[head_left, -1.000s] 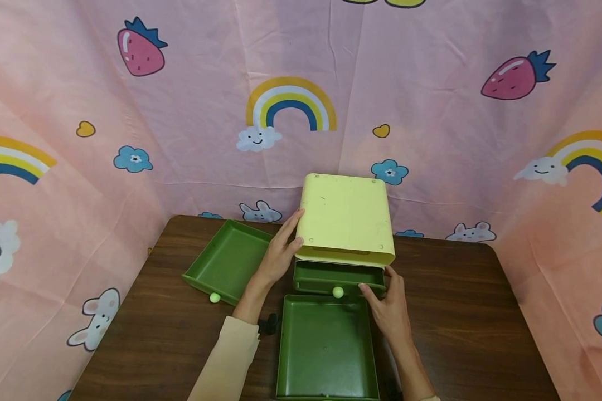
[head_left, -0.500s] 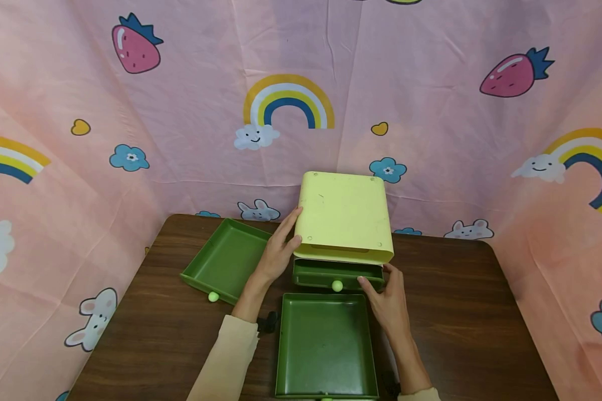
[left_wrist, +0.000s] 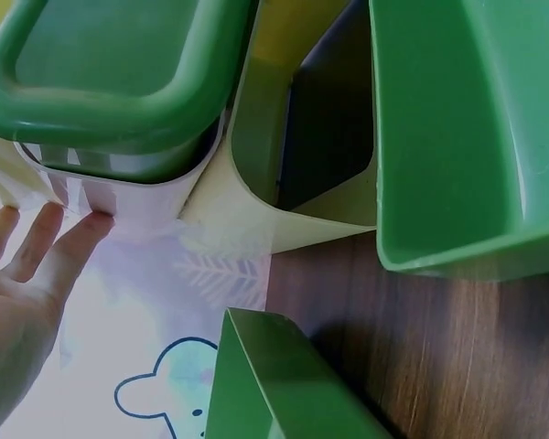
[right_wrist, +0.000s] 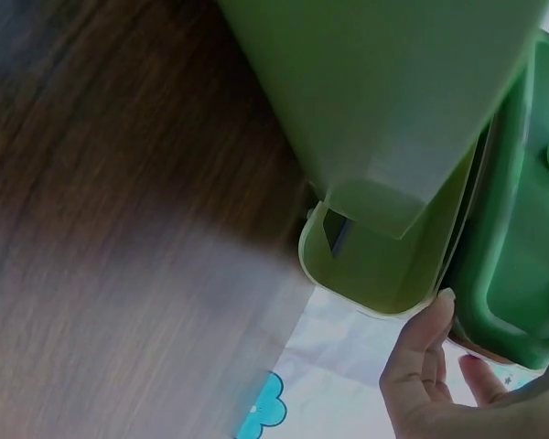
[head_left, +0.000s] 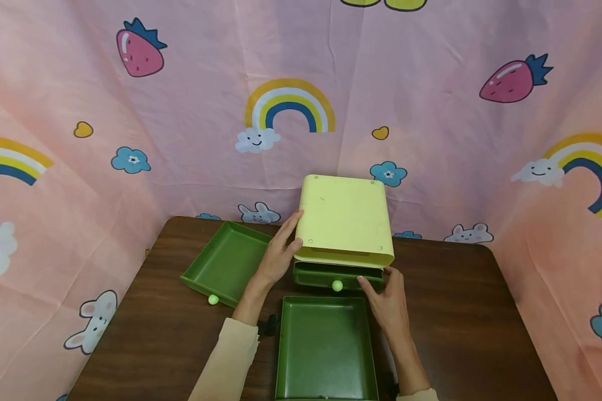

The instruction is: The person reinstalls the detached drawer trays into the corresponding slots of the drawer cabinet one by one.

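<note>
facing six o'clock, its front running nine-to-three, the green drawer (head_left: 313, 279) juts from the yellow case (head_left: 343, 214); the right hand (head_left: 389, 303), nearer, pinches its three-o'clock end, fingers clamped; the left hand (head_left: 279, 253) touches the case, fingers parted.

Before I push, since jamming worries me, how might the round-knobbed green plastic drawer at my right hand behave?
The green drawer is probably stiff, its front looking straight. Its sheen suggests your grip may slip. With your right hand at one end, it might skew.
</note>
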A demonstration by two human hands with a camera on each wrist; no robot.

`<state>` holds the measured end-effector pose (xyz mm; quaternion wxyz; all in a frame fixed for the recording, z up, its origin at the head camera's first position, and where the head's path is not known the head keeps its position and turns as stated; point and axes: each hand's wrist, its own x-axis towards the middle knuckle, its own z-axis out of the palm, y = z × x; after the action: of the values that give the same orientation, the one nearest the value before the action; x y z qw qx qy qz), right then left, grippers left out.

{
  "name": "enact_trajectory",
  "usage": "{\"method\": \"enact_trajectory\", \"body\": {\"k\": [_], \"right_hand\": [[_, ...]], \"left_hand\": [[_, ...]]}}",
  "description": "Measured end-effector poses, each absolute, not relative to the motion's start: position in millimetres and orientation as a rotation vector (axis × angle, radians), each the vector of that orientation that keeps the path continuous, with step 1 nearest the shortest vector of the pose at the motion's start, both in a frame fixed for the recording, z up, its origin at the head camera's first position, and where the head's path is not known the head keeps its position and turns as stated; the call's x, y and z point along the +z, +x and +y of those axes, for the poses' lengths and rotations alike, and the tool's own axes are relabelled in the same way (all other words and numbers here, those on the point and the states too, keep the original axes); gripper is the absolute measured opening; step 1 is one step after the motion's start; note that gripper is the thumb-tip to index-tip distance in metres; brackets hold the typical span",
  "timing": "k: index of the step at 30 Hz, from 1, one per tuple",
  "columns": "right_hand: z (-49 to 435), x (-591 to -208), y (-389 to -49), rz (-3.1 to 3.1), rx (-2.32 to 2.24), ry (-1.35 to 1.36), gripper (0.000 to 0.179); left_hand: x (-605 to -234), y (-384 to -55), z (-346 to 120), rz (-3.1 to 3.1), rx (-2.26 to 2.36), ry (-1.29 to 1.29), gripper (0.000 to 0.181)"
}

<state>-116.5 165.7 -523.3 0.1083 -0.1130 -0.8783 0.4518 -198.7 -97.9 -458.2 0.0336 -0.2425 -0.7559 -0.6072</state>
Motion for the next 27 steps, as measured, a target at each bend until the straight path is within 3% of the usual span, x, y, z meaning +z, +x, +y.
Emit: {"method": "enact_trajectory", "body": {"k": [27], "right_hand": [[160, -527, -125, -2.55, 1.185, -0.402, 0.062]], "left_hand": [[-461, -197, -99, -2.311, -1.861, -0.766, 0.059]]}}
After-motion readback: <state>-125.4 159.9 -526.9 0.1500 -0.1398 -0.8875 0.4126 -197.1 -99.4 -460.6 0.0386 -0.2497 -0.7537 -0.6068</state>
